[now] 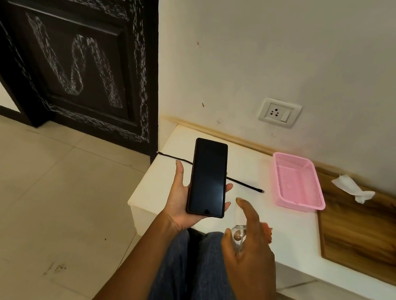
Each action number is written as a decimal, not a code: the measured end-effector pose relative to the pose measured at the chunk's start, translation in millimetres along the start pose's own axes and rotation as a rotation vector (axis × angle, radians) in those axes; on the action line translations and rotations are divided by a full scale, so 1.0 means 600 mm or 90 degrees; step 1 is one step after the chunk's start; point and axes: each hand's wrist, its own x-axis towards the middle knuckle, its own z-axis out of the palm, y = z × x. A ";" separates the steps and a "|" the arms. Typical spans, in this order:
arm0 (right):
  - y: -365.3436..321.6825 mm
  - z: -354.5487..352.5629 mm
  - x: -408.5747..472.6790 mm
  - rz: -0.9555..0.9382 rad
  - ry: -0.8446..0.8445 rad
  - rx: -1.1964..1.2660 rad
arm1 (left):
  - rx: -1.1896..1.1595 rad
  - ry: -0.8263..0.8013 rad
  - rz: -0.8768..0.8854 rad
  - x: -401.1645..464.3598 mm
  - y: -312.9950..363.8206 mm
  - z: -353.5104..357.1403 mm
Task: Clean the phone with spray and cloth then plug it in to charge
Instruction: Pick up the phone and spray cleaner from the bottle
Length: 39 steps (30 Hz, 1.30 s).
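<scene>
Over white shelf, left hand cradles phone.

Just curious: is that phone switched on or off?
Screen dark: the phone, lying in the left hand, shows only black glass. Whether it is powered, cannot tell.

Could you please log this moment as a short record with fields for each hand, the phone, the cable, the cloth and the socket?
left hand: holds black rectangular phone, dark screen up
right hand: grips small clear spray bottle, index finger raised over its top
black charging cable: lies on white shelf, free end near pink plastic basket
white crumpled cloth: on wooden board
white wall socket: nothing plugged in
</scene>
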 end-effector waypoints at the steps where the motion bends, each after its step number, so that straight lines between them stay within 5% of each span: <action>1: 0.002 0.000 0.001 -0.003 0.014 0.019 | 0.001 -0.001 -0.001 0.000 -0.001 0.000; 14: 0.055 -0.010 0.084 0.023 0.076 0.199 | -0.016 -0.054 -0.037 0.000 -0.013 -0.023; 30: 0.200 0.102 0.196 0.283 -0.019 0.105 | 0.012 -0.094 -0.090 0.021 -0.018 -0.036; 39: 0.232 0.117 0.202 0.280 -0.013 0.050 | -0.010 -0.082 -0.111 0.037 -0.024 -0.059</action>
